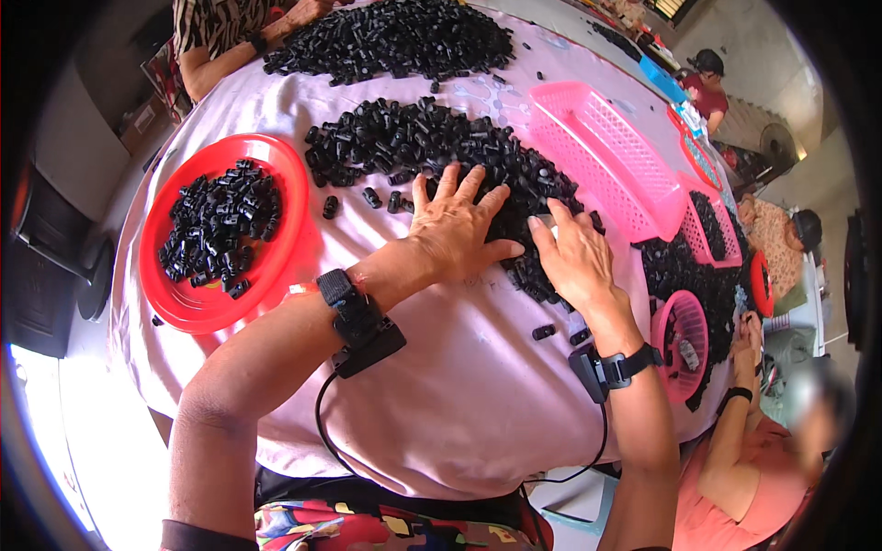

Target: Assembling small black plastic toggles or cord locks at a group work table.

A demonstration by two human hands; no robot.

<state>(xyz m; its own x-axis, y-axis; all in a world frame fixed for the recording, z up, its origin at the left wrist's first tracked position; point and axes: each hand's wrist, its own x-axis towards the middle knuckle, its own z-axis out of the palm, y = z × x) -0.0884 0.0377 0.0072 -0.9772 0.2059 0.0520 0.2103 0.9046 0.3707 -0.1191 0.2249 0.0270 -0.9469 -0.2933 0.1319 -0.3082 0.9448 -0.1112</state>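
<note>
My left hand [452, 225] lies spread, palm down, on the near edge of a long heap of small black plastic cylindrical parts [404, 138]. Its fingertips touch the parts and its thumb points right. Beside it, my right hand [581, 257] rests on the same heap's right end, fingers stretched forward and somewhat apart. A small pale patch shows between its thumb and forefinger; what it is, I cannot make out. Several loose black parts [544, 331] lie on the cloth near both hands. Each wrist wears a black strap with a small cabled box.
A red round tray [300, 197] with black parts stands left. Pink baskets [606, 156] sit to the right, near another dark heap [671, 266]. A further heap [395, 41] lies at the far side. Pink cloth [459, 386] covers the table. Other people sit around it.
</note>
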